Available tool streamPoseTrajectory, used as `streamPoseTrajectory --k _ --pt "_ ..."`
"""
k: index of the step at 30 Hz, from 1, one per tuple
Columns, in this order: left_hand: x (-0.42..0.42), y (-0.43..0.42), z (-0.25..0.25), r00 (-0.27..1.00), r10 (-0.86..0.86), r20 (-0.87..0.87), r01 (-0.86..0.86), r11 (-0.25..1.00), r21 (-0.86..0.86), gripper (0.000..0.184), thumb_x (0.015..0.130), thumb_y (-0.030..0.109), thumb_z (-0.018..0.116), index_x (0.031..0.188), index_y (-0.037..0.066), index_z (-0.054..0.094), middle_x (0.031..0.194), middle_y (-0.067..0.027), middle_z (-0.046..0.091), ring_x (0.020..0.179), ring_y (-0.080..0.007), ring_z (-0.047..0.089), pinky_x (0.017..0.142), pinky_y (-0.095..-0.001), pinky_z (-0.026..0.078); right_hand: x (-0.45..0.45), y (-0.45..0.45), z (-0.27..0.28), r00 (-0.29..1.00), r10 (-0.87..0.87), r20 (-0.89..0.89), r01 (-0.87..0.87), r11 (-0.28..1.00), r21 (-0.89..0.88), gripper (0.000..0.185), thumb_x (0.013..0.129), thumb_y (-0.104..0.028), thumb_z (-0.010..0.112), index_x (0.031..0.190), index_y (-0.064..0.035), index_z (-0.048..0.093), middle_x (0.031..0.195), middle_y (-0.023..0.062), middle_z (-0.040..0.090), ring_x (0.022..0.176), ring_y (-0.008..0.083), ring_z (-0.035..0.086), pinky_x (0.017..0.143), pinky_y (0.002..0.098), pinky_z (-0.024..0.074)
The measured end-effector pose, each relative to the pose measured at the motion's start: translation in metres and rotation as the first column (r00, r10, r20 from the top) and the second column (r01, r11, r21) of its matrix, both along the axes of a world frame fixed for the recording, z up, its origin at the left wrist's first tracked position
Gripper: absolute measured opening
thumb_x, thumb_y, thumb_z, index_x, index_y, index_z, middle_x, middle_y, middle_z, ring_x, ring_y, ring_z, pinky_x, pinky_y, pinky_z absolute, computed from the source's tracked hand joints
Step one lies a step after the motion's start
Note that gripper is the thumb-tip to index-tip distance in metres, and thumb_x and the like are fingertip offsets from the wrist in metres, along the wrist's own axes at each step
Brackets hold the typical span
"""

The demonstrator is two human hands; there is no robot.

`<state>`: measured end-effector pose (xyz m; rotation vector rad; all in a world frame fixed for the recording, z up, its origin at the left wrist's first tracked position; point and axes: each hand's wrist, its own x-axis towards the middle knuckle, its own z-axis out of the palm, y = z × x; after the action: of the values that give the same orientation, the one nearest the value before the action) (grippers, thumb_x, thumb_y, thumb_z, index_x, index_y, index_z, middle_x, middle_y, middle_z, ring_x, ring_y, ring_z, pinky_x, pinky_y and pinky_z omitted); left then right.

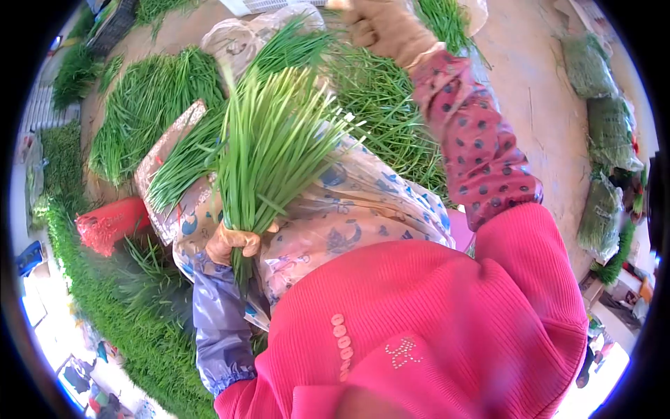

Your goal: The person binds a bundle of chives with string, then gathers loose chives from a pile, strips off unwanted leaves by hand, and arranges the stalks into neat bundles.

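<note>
A thick bunch of long green stalks (pixel 269 150) stands up from my left hand (pixel 234 243), whose gloved fingers are wrapped round its lower part, above my lap. Pale tips fan out at its top. My right hand (pixel 384 29), in a brown glove, is stretched far forward at the top edge, its fingers curled. Something small and pale shows at its fingertips, too small to name. Beside the bunch, more green stalks (pixel 183 164) lie on a speckled board (pixel 159 150). A patterned plastic apron (pixel 342 216) covers my lap.
Loose green piles (pixel 150 105) lie ahead on the left, with others (pixel 391 98) under my right arm. A red bundle (pixel 113 222) is at the left. Packed bags of greens (pixel 606 133) line the right side. A white crate (pixel 262 5) stands at the top.
</note>
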<state>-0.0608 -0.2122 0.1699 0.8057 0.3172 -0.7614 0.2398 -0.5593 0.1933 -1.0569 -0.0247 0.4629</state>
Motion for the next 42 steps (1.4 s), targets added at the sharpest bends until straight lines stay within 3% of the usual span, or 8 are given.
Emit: streamPoseTrajectory --k 3,8,10,15,27,32,40,42 --pt "0.002 -0.005 0.008 0.998 -0.064 -0.009 0.064 0.996 0.065 0.046 0.069 0.011 0.072 0.102 -0.015 0.055 0.056 -0.0084 0.051 0.038 -0.0122 0.038 0.039 -0.0261 0.028 0.005 -0.045 0.007 0.991 0.127 -0.043 -0.12 0.984 0.129 0.023 0.09 -0.034 0.059 0.087 -0.0118 0.055 0.063 -0.0041 0.05 0.043 0.0083 0.038 0.04 0.024 0.0345" --pt "0.004 0.0 -0.005 0.996 -0.083 0.029 0.082 0.996 0.034 0.047 0.07 0.011 0.071 0.104 -0.017 0.053 0.053 -0.0066 0.048 0.037 -0.0115 0.036 0.039 -0.027 0.026 -0.053 -0.043 0.032 0.97 0.225 0.09 -0.101 0.713 -0.694 0.041 0.089 -0.018 0.06 0.127 -0.0034 0.051 0.094 0.0074 0.062 0.071 0.0113 0.058 0.056 0.0192 0.0467" --pt "0.006 0.001 -0.005 0.995 -0.096 0.024 0.095 0.995 0.033 0.048 0.07 0.011 0.071 0.104 -0.018 0.053 0.053 -0.007 0.048 0.037 -0.0116 0.036 0.038 -0.027 0.026 -0.062 -0.023 0.003 0.689 0.659 0.303 0.041 0.381 -0.924 0.052 0.084 -0.021 0.063 0.13 -0.0033 0.047 0.111 0.0144 0.062 0.089 0.0224 0.064 0.076 0.0323 0.0535" --pt "0.008 -0.005 0.002 0.996 -0.082 -0.021 0.082 0.997 -0.007 0.045 0.072 0.008 0.071 0.107 -0.015 0.055 0.057 -0.0074 0.051 0.04 -0.0108 0.037 0.04 -0.0259 0.027 -0.11 0.035 -0.024 0.764 0.595 0.25 0.115 0.255 -0.96 0.04 0.085 -0.022 0.056 0.12 -0.0053 0.049 0.085 0.0246 0.063 0.083 0.0394 0.061 0.074 0.0429 0.0478" --pt "0.003 -0.007 0.003 0.998 -0.061 -0.032 0.06 0.998 -0.035 0.047 0.072 0.004 0.068 0.111 -0.015 0.049 0.054 -0.0059 0.046 0.039 -0.0111 0.034 0.04 -0.0267 0.025 -0.058 -0.037 -0.022 0.977 -0.157 0.143 0.207 0.567 -0.797 0.024 0.087 -0.012 0.05 0.106 -0.0104 0.065 0.08 0.0022 0.067 0.053 0.0052 0.046 0.047 0.0199 0.0372" --pt "0.007 -0.009 0.001 0.997 -0.082 -0.014 0.083 0.996 0.045 0.049 0.073 0.004 0.066 0.115 -0.014 0.049 0.059 -0.0092 0.052 0.04 -0.0113 0.036 0.04 -0.0269 0.028 -0.095 0.031 0.023 0.817 0.492 0.3 0.145 0.329 -0.933 0.034 0.085 -0.029 0.059 0.113 -0.0091 0.063 0.085 0.0113 0.068 0.067 0.0192 0.061 0.06 0.0306 0.048" --pt "0.001 -0.008 0.005 0.998 0.047 -0.035 -0.047 0.999 -0.001 0.054 0.072 -0.001 0.067 0.122 -0.002 0.047 0.102 -0.0239 0.062 0.045 -0.0122 0.045 0.042 -0.0257 0.038 -0.108 0.064 -0.012 0.675 0.643 0.361 0.08 0.422 -0.903 0.024 0.083 -0.026 0.061 0.099 -0.01 0.067 0.074 0.0099 0.066 0.065 0.0269 0.063 0.059 0.0329 0.0484" --pt "0.0 -0.007 0.001 0.997 0.067 -0.036 -0.067 0.997 -0.022 0.054 0.072 -0.002 0.066 0.123 -0.001 0.047 0.1 -0.0234 0.062 0.045 -0.0122 0.045 0.042 -0.0253 0.037 -0.111 0.045 0.015 0.682 0.731 -0.007 -0.606 0.561 -0.564 0.019 0.082 -0.019 0.061 0.09 -0.003 0.066 0.062 0.005 0.062 0.05 0.0153 0.056 0.045 0.0256 0.0422"
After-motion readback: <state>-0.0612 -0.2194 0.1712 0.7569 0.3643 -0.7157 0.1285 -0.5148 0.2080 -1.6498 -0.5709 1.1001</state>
